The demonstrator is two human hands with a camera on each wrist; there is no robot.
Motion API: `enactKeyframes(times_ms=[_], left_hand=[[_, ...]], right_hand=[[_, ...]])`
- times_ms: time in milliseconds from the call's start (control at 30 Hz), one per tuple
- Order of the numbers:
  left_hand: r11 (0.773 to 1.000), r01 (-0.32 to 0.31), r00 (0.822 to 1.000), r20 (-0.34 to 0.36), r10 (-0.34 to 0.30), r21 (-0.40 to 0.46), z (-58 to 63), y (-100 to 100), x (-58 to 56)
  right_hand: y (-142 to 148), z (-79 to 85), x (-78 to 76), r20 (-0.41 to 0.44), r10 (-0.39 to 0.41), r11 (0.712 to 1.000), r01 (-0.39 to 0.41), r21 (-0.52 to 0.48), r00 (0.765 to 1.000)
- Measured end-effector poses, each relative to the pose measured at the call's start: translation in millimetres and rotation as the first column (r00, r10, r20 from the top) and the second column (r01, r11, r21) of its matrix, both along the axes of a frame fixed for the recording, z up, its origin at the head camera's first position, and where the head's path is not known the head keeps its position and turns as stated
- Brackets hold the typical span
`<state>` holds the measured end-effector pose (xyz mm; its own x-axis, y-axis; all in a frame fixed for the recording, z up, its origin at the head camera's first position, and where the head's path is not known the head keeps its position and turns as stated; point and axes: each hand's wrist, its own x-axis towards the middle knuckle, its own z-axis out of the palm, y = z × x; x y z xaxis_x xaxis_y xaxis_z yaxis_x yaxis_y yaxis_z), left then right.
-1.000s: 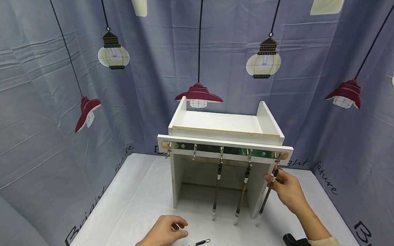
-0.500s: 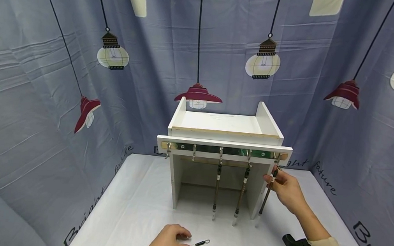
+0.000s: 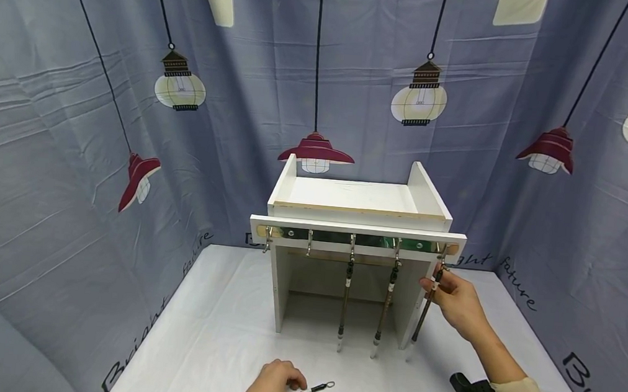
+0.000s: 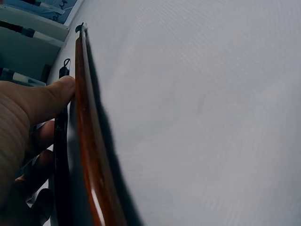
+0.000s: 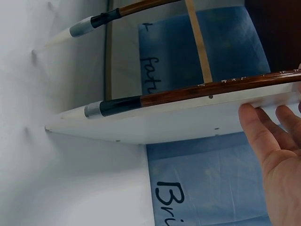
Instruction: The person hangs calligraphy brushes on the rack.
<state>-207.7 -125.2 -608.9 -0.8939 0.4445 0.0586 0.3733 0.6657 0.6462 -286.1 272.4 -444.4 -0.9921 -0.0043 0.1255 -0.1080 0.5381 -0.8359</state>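
Curtain: hung behind and at the sides, with lamps printed on it, perhaps so that the spot is walled in.
Table: covered in white.
White stand: set on the table, tall enough, it seems, for long things to be hung.
Hook bar: fixed across the front of the stand, likely so that its hooks can be reached.
Hung brushes: the left hung brush, middle hung brush and right hung brush are hung tips down, probably so that the hairs are kept off the table.
Brushes on the table: the brown brush and dark brush are laid side by side, with loops toward the stand.
Right hand: loosely bent at the top of the right hung brush; whether it is gripped cannot be told.
Left hand: bent, half spread; the dark brush is placed between thumb and fingers, but a firm pinch cannot be made out.
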Motion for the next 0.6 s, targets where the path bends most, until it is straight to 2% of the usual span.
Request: enactKeyframes(times_ms=[300,600], left_hand=[[1.0,-0.007,0.999,-0.044,0.006,-0.019,0.9,5,3.0],[0.999,0.004,1.0,-0.028,-0.002,0.052,10.2,0,-2.2]], right_hand=[[-1,-1.6,-0.5,-0.004,-0.003,1.0,0.003,-0.003,1.0],[-2,0.7,0.2,0.004,-0.01,1.0,0.01,0.004,1.0]])
